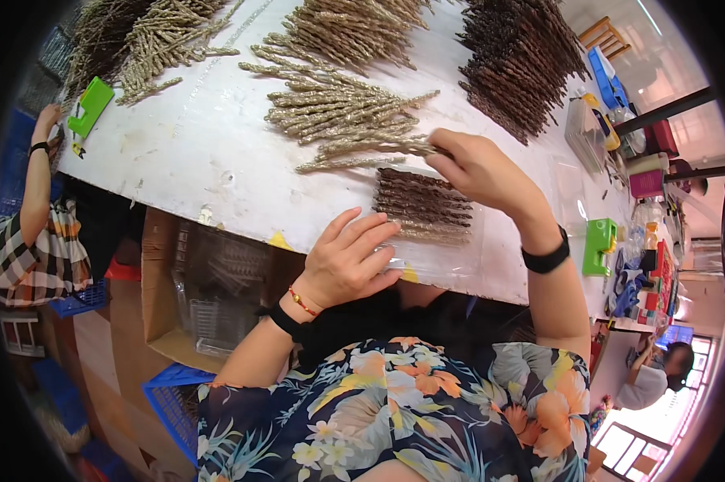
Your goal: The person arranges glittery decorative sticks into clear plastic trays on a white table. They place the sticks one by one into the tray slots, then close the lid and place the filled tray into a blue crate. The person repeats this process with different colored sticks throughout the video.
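My right hand (483, 172) pinches the ends of some glittery gold twisted sticks (374, 144) at the near side of a loose gold pile (338, 102). Just below it, a clear plastic tray (446, 259) lies by the table's front edge. Dark brown twisted sticks (422, 196) lie in rows in the tray, with a few gold sticks (434, 233) along their near side. My left hand (353, 256) has its fingers spread at the tray's left side, fingertips beside the rows; whether they press on the sticks I cannot tell.
More gold sticks (350, 33) and a dark brown stack (519, 66) lie farther back. Green tape dispensers (599, 247) stand at both sides. Below the white table (218, 150) are a cardboard box (157, 289) and a blue crate (172, 403). A co-worker's arm (34, 162) is at far left.
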Tool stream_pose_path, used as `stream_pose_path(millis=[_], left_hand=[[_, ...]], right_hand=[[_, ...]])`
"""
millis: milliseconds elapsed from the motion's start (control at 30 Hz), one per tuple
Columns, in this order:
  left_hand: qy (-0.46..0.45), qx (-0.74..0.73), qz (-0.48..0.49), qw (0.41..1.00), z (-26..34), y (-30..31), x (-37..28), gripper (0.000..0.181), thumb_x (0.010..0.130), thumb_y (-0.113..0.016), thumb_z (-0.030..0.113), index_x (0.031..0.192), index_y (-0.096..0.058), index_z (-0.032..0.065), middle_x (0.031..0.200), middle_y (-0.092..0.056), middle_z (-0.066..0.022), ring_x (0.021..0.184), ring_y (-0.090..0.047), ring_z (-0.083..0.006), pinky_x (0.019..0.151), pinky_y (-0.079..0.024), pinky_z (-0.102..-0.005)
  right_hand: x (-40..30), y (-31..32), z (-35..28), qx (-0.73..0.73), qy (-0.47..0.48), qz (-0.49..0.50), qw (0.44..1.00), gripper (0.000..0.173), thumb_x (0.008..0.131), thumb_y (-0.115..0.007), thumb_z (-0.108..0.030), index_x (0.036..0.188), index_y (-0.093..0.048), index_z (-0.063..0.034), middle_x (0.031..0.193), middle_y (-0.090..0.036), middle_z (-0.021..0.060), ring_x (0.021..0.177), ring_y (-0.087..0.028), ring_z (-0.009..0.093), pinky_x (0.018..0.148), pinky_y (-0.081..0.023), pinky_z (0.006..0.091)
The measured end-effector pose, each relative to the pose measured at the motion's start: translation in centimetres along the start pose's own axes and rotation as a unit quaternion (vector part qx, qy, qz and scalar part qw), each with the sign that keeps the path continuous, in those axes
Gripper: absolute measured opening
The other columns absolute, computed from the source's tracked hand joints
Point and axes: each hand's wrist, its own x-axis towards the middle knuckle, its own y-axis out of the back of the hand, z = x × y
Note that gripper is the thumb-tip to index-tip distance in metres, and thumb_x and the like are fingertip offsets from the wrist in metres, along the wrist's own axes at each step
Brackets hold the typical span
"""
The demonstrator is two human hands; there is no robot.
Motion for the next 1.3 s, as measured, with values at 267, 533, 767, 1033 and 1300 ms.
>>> stream_pose_path(millis=[267, 533, 767, 1033, 1300], left_hand=[[0.105, -0.128, 0.049, 0.985, -0.2, 0.1, -0.8, 0.065, 0.067, -0.095, 0.023, 0.113, -0.051, 0.0089, 0.119, -0.060, -0.0124, 0.125, -0.062, -0.0350, 0.115, -0.042, -0.0605], [0.113, -0.177, 0.055, 0.976, 0.0, 0.5, -1.4, 0.064, 0.073, -0.094, 0.017, 0.114, -0.047, 0.0056, 0.121, -0.061, -0.0162, 0.129, -0.061, -0.0356, 0.115, -0.047, -0.0563], [0.096, -0.148, 0.016, 0.984, -0.2, 0.4, -1.7, 0.065, 0.074, -0.094, 0.017, 0.119, -0.048, 0.0053, 0.126, -0.062, -0.0178, 0.133, -0.059, -0.0385, 0.116, -0.045, -0.0577], [0.098, -0.126, 0.022, 0.987, 0.2, 0.6, -1.2, 0.064, 0.073, -0.092, 0.017, 0.125, -0.059, 0.0029, 0.123, -0.062, -0.0156, 0.131, -0.061, -0.0372, 0.115, -0.047, -0.0563], [0.100, -0.099, -0.002, 0.990, 0.3, 0.5, -1.3, 0.047, 0.069, -0.091, 0.013, 0.113, -0.076, 0.0063, 0.117, -0.059, -0.0110, 0.130, -0.061, -0.0364, 0.114, -0.048, -0.0558]], right_hand=[[-9.9, -0.5, -0.8, 0.063, -0.095, -0.075, 0.991, 0.023, 0.101, -0.061, -0.021, 0.101, -0.058, 0.0023, 0.088, -0.062, 0.0272, 0.084, -0.061, 0.048, 0.074, -0.050, 0.0490], [-12.2, -1.1, -1.6, 0.033, -0.122, -0.093, 0.988, 0.022, 0.100, -0.063, -0.019, 0.100, -0.057, 0.0019, 0.087, -0.062, 0.0270, 0.085, -0.061, 0.048, 0.074, -0.050, 0.0506], [-12.0, -1.2, -1.5, -0.012, -0.091, -0.089, 0.992, 0.022, 0.099, -0.064, -0.020, 0.097, -0.056, 0.0006, 0.085, -0.063, 0.0255, 0.083, -0.062, 0.048, 0.074, -0.050, 0.0522], [-12.1, -0.7, -1.4, -0.038, -0.076, -0.098, 0.992, 0.021, 0.098, -0.065, -0.019, 0.098, -0.057, 0.0006, 0.085, -0.064, 0.0238, 0.085, -0.063, 0.046, 0.075, -0.050, 0.0524], [-12.1, -1.1, -0.2, -0.079, 0.014, 0.034, 0.996, 0.016, 0.096, -0.067, -0.013, 0.103, -0.062, 0.0005, 0.092, -0.063, 0.0189, 0.091, -0.061, 0.040, 0.080, -0.049, 0.0470]])
